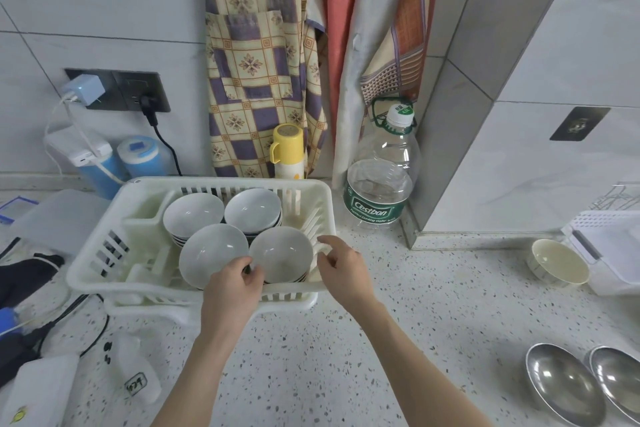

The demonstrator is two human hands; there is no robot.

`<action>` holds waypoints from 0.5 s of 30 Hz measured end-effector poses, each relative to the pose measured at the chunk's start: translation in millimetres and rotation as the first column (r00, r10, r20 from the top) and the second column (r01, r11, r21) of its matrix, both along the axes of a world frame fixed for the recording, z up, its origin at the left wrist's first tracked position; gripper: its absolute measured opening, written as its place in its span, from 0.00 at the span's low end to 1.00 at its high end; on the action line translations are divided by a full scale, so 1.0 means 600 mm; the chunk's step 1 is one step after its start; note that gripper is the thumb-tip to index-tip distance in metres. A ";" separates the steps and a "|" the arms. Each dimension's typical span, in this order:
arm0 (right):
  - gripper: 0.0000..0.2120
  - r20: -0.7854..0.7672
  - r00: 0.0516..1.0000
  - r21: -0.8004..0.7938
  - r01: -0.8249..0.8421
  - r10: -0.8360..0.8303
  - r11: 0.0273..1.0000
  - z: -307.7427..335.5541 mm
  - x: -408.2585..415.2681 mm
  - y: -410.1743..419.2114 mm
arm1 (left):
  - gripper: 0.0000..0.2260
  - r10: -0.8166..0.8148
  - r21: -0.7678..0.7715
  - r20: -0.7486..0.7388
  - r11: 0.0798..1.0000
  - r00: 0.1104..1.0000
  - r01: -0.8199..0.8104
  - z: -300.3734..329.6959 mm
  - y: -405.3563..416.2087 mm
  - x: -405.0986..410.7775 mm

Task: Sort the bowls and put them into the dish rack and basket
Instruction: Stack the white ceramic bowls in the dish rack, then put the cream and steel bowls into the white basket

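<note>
Four stacks of white bowls [242,236] sit in our dish rack [204,239]. Our left hand [232,291] pinches a front bowl's rim; right hand [343,270] hovers, fingers relaxed. Left on the counter [398,340]: cream bowl [557,263], two steel bowls [588,385].

We see the dish rack [204,291] on the counter [398,340], left of centre, with four stacks of bowls inside: two at the back [194,213] [252,208], two at the front [213,251] [280,251]. Our left hand [232,291] is at the rack's near rim between the front stacks; our right hand [341,267] is just right of the rack. Behind the rack stands a flask [287,152], and to its right a water bottle [381,180]. Far right, a single bowl [557,263] sits beside what may be a basket [609,246], with two metal bowls [564,388] [620,381] nearer us.
</note>
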State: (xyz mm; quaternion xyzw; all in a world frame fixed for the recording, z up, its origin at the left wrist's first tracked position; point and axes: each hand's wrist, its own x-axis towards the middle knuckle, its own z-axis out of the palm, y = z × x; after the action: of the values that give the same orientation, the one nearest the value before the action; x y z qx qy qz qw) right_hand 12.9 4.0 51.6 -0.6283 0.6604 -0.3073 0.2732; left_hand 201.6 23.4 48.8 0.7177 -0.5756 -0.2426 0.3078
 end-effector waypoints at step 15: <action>0.14 0.344 0.927 0.089 0.129 -0.152 0.988 0.007 -0.238 0.086 | 0.05 -0.115 -0.011 -0.293 0.993 0.949 0.117 0.024 0.030 -0.235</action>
State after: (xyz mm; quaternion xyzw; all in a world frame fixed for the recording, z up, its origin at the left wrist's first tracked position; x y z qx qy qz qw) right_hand -129.8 55.8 55.5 -0.5056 0.6543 -0.4113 0.3836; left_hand 60.9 41.5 63.1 0.6397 -0.5642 -0.3657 0.3724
